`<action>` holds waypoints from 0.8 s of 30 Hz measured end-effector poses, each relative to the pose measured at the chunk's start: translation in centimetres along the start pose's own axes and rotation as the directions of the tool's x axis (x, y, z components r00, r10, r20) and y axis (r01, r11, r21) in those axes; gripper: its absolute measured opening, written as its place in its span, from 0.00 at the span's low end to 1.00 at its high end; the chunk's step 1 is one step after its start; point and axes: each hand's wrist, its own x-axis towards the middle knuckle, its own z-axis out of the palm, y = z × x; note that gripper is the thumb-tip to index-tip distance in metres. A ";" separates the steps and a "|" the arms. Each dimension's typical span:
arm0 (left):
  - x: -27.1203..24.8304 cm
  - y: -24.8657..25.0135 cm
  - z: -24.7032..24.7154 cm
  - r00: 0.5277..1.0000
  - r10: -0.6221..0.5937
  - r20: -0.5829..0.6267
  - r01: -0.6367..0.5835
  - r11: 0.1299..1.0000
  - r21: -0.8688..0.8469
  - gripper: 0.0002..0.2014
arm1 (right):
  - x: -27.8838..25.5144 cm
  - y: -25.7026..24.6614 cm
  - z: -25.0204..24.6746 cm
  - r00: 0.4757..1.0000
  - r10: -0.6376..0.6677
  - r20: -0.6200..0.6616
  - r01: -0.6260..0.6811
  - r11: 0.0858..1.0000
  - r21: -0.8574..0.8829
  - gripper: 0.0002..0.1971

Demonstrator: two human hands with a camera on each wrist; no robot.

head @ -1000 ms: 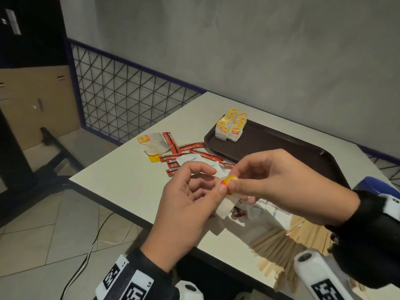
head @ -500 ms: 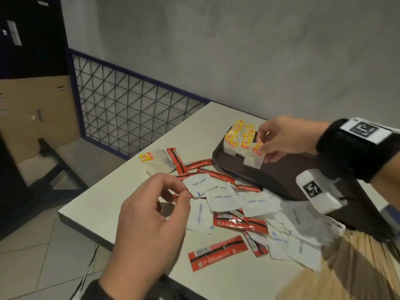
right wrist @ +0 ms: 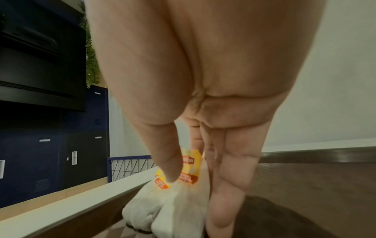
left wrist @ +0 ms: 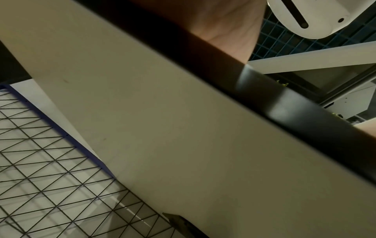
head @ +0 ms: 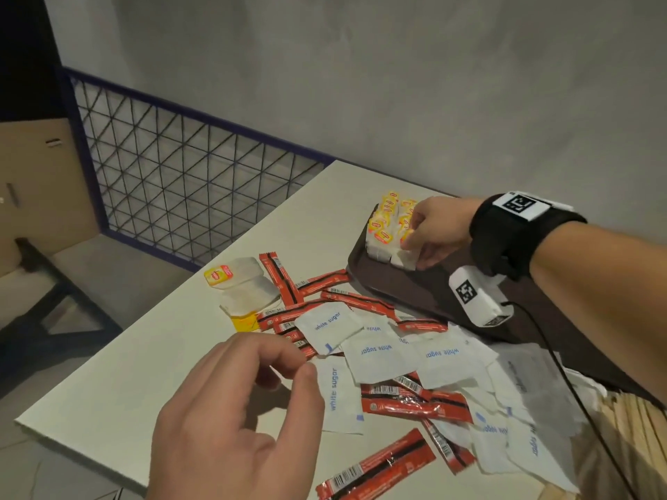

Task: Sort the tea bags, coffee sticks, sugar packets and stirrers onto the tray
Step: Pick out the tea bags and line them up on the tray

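Note:
A dark brown tray (head: 429,286) lies on the table's right side, with a row of yellow-tagged tea bags (head: 382,225) standing in its far left corner. My right hand (head: 411,247) reaches into that corner and pinches one tea bag (right wrist: 183,199) by its yellow tag, thumb (right wrist: 171,169) on one side and fingers on the other, right beside the row. My left hand (head: 292,369) hovers over the near part of the table, fingers loosely curled, holding nothing. The left wrist view shows only the table edge and part of a palm.
On the white table (head: 144,355) lie two loose tea bags (head: 242,283), several red coffee sticks (head: 415,405) and white sugar packets (head: 382,355) mixed in a heap. Wooden stirrers (head: 628,445) lie at the lower right. A wire fence (head: 180,167) stands behind the table.
Both hands held the tea bag in front of me. The left hand let go and stayed near; the right hand carried the bag to the tray's far left corner.

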 end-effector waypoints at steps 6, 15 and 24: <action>-0.2 0.0 -0.2 0.999 0.047 -0.010 -0.047 0.999 -0.005 0.06 | -0.8 -0.3 0.6 0.998 0.059 0.013 -0.057 0.990 -0.132 0.17; -0.2 0.0 -0.1 0.999 0.033 -0.010 -0.033 0.999 0.018 0.06 | 0.0 -0.3 1.2 0.996 0.020 -0.092 -0.041 0.973 -0.228 0.27; 0.6 0.2 0.0 0.999 0.037 0.012 -0.038 0.997 0.061 0.05 | -0.9 -1.8 1.1 0.962 -0.233 -0.140 0.161 0.904 -0.397 0.12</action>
